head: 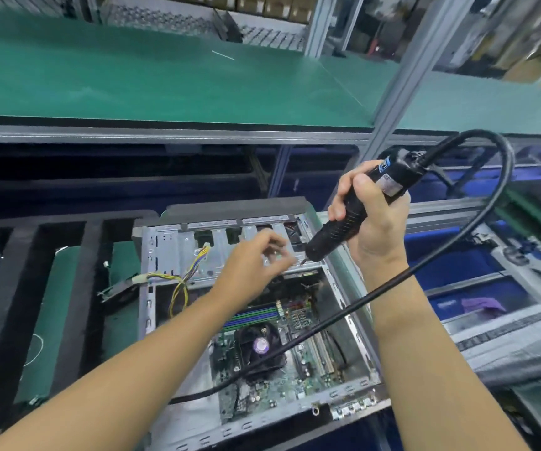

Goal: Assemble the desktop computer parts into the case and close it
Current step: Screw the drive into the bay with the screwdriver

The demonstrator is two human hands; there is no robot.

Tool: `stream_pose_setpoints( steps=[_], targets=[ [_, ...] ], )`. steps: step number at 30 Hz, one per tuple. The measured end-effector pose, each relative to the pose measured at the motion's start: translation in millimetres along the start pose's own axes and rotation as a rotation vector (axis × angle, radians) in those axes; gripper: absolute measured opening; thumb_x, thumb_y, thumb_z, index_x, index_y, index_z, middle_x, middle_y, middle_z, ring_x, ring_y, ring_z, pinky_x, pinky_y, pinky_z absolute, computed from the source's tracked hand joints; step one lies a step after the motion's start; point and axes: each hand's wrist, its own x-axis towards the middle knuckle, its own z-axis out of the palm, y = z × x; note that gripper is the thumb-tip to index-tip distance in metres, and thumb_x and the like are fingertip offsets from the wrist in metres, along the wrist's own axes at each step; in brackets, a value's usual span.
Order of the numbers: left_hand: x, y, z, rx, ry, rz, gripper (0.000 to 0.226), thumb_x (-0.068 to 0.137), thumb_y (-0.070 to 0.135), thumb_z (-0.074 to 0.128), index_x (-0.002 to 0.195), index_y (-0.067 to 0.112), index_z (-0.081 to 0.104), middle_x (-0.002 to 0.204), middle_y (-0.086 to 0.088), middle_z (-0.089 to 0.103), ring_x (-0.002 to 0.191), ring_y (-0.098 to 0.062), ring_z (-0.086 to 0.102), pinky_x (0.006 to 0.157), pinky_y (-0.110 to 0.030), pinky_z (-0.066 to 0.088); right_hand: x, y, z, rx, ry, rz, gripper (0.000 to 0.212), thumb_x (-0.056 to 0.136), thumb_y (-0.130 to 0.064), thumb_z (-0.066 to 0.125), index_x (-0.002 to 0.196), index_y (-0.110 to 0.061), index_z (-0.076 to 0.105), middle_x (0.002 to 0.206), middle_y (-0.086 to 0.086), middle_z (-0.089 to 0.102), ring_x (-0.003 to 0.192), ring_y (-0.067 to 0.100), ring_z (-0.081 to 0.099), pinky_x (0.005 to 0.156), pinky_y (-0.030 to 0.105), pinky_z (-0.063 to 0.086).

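The left hand (pixel 256 265) is blurred at the bit tip, centre frame, and I cannot tell whether its curled fingers pinch anything. The right hand (pixel 373 219) grips the electric screwdriver (pixel 327 232). Its cord (pixel 503 177) crosses the motherboard (pixel 295 379) inside the open computer case (pixel 171 242), lower centre. A green-matted shelf (pixel 165 86) spans the top.

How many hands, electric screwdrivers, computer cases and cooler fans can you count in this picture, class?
Hands: 2 (left hand, right hand)
Electric screwdriver: 1
Computer case: 1
Cooler fan: 1
Total: 5
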Motion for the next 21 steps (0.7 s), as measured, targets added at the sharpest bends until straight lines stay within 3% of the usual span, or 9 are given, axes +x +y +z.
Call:
stream_pose_setpoints(
  steps=[2, 5, 7, 9, 12, 15, 18, 21],
  targets=[
    [0, -6, 9, -0.12, 0.027, -0.216, 0.026, 0.094, 0.039, 0.062, 0.077, 0.02, 0.058, 0.065, 0.007, 0.063, 0.055, -0.007, 0.052, 0.054, -0.02, 0.04, 8, 3, -14, -0.004, -0.016, -0.006, 0.006, 0.085, -0.012, 0.062, 0.081, -0.017, 0.061, 0.071, 0.008, 0.056, 0.045, 0.02, 0.047, 0.051, 0.031, 0.041],
    [-5, -17, 19, -0.478, -0.275, -0.739, 0.038, 0.097, 0.044, 0.054, 0.075, 0.013, 0.058, 0.055, -0.003, 0.055, 0.043, -0.016, 0.042, 0.042, -0.021, 0.031, 22, 12, -30, -0.057, -0.035, -0.001, 0.008, 0.083, -0.016, 0.064, 0.078, -0.022, 0.064, 0.07, 0.006, 0.058, 0.044, 0.021, 0.048, 0.051, 0.033, 0.041],
    [-10, -24, 30, -0.657, -0.417, -0.999, 0.044, 0.096, 0.051, 0.055, 0.092, 0.007, 0.06, 0.073, -0.01, 0.067, 0.055, -0.019, 0.056, 0.045, -0.024, 0.041, 30, 19, -36, -0.091, -0.064, 0.012, 0.014, 0.084, -0.016, 0.064, 0.076, -0.028, 0.066, 0.07, 0.005, 0.059, 0.044, 0.022, 0.049, 0.052, 0.033, 0.042],
    [-9, -34, 45, -0.782, -0.413, -1.13, 0.056, 0.09, 0.055, 0.062, 0.111, 0.003, 0.057, 0.1, -0.014, 0.072, 0.079, -0.026, 0.067, 0.058, -0.031, 0.053, 37, 26, -41, -0.09, -0.092, 0.029, 0.016, 0.084, -0.016, 0.064, 0.075, -0.029, 0.066, 0.069, 0.004, 0.058, 0.044, 0.022, 0.049, 0.052, 0.031, 0.044],
    [0, -43, 67, -1.061, -0.136, -1.187, 0.051, 0.083, 0.04, 0.075, 0.119, 0.007, 0.06, 0.115, -0.016, 0.068, 0.098, -0.03, 0.068, 0.085, -0.043, 0.057, 45, 40, -49, -0.117, -0.133, 0.038, 0.018, 0.085, -0.015, 0.063, 0.072, -0.028, 0.065, 0.065, 0.003, 0.058, 0.045, 0.022, 0.05, 0.053, 0.03, 0.044],
    [10, -51, 80, -1.204, 0.158, -1.118, 0.04, 0.08, 0.021, 0.078, 0.112, 0.003, 0.062, 0.105, -0.008, 0.064, 0.099, -0.025, 0.065, 0.094, -0.036, 0.053, 48, 52, -57, -0.106, -0.163, 0.065, 0.019, 0.086, -0.015, 0.062, 0.073, -0.027, 0.065, 0.067, 0.004, 0.058, 0.046, 0.022, 0.05, 0.053, 0.03, 0.043],
    [14, -53, 86, -1.261, 0.199, -1.093, 0.027, 0.083, 0.013, 0.075, 0.103, -0.003, 0.065, 0.095, -0.014, 0.074, 0.1, -0.024, 0.066, 0.084, -0.031, 0.056, 51, 62, -63, -0.103, -0.169, 0.079, 0.018, 0.087, -0.014, 0.063, 0.074, -0.027, 0.065, 0.069, 0.004, 0.058, 0.046, 0.023, 0.05, 0.053, 0.029, 0.044],
    [14, -57, 88, -1.256, 0.193, -1.052, 0.027, 0.083, 0.013, 0.075, 0.102, -0.004, 0.066, 0.086, -0.012, 0.076, 0.099, -0.024, 0.069, 0.091, -0.033, 0.055, 53, 68, -68, -0.11, -0.178, 0.083, 0.018, 0.086, -0.013, 0.062, 0.074, -0.026, 0.064, 0.068, 0.005, 0.058, 0.046, 0.023, 0.051, 0.053, 0.029, 0.044]
  ],
)
